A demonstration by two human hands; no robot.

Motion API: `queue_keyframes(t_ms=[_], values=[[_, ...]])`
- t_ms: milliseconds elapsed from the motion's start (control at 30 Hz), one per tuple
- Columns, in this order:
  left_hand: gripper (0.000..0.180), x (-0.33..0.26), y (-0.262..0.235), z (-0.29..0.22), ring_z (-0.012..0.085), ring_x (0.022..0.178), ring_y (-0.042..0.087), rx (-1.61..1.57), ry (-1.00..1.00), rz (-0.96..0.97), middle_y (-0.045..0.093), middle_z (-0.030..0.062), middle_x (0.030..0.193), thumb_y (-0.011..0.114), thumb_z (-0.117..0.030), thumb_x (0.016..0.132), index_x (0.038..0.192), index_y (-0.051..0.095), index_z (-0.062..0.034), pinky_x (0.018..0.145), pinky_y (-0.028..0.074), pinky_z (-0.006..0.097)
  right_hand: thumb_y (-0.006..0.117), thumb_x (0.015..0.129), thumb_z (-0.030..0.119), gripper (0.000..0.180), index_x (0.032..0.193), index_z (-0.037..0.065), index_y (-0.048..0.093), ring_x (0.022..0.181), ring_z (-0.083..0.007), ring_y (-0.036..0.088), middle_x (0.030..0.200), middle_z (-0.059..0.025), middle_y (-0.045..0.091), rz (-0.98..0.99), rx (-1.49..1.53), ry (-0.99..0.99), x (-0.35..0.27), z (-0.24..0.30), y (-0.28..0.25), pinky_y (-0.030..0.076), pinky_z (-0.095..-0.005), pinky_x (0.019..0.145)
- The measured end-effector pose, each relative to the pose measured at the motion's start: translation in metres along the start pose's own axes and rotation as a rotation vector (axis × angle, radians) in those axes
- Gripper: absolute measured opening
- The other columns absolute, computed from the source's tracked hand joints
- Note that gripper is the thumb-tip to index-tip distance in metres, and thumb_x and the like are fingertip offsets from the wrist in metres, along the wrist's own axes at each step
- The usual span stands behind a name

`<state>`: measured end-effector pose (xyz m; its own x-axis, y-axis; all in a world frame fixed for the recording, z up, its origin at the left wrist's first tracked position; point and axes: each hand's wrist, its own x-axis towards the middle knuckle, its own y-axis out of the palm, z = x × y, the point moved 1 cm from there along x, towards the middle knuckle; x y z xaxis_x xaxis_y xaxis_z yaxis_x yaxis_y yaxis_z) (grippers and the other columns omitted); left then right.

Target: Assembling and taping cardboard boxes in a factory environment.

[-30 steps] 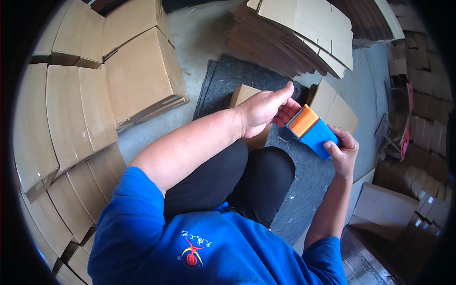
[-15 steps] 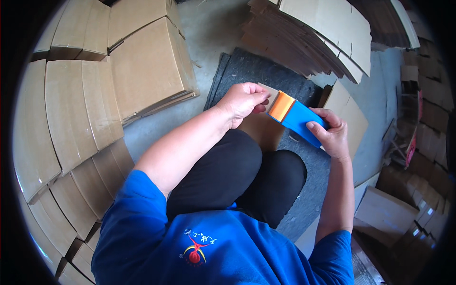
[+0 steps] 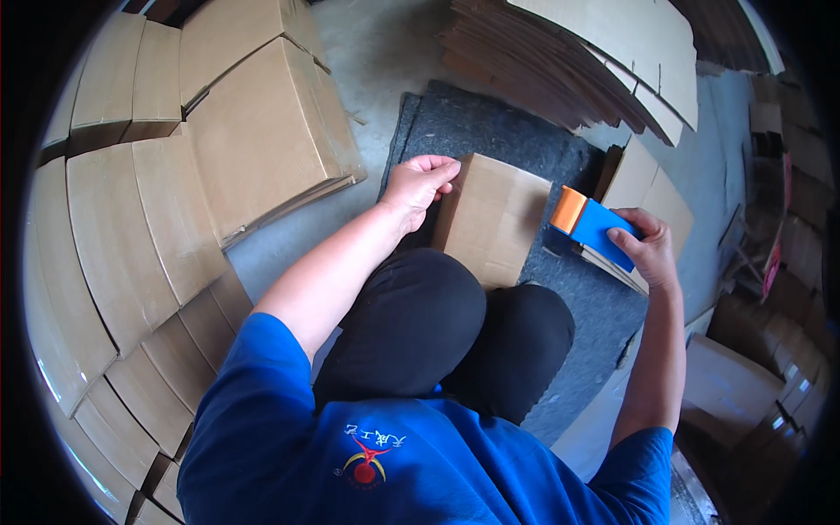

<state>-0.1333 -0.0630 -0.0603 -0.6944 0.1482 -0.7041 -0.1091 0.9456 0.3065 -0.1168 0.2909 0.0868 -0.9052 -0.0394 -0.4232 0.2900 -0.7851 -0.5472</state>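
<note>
A small brown cardboard box point(image 3: 499, 214) lies in front of my knees, partly hidden by them. At its far left corner is my left hand point(image 3: 422, 186), thumb and fingers pinched together; what lies between them, if anything, is too small to make out. Off the box's right side, my right hand point(image 3: 646, 243) grips a blue tape dispenser point(image 3: 604, 232) by its right end. The dispenser's orange head points left toward the box, with a gap between them. No strip of tape can be clearly seen between my hands.
Stacked cartons point(image 3: 254, 131) rise along the left. Flattened cardboard sheets point(image 3: 604, 52) are piled at the far side. Folded cardboard point(image 3: 652, 188) lies right of the dark mat point(image 3: 464, 122) under the box. More boxes point(image 3: 731, 376) stand at the right.
My hands have moved apart: the right one carried the tape dispenser right and slightly nearer, the left one shifted a little left. The box between them now shows much more fully.
</note>
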Motion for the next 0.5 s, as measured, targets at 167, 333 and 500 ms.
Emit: queue_keyframes(t_ms=[167,333,500], values=[[0.024,0.005,0.014,0.011,0.0216,0.096,0.064,0.529,0.339,-0.083,0.066,0.0093,0.106,0.062,-0.02,0.098,0.115,0.061,-0.0033,0.083,0.051,0.033,0.081,0.077,0.025,0.034,0.103,0.005,0.074,0.082,-0.0119,0.063,0.088,-0.0029,0.069,0.012,0.031,0.034,0.007,-0.014,0.002,0.052,-0.0294,0.081],[0.054,0.007,0.002,0.027,0.0364,0.131,0.045,1.064,0.365,-0.241,0.047,0.0187,0.137,0.063,-0.01,0.089,0.139,0.044,-0.006,0.11,0.038,0.041,0.081,0.077,0.026,0.035,0.104,0.005,0.074,0.082,-0.0117,0.063,0.088,-0.0028,0.069,0.032,0.046,0.032,0.011,-0.019,0.004,0.053,-0.0296,0.08],[0.021,-0.001,0.061,-0.049,0.0267,0.111,0.056,1.171,1.072,0.026,0.065,0.0078,0.108,0.063,-0.028,0.09,0.102,0.072,-0.0128,0.098,0.04,0.042,0.081,0.077,0.026,0.035,0.104,0.006,0.073,0.083,-0.011,0.062,0.088,-0.0022,0.069,0.038,0.089,0.021,0.006,-0.02,0.0,0.052,-0.029,0.081]])
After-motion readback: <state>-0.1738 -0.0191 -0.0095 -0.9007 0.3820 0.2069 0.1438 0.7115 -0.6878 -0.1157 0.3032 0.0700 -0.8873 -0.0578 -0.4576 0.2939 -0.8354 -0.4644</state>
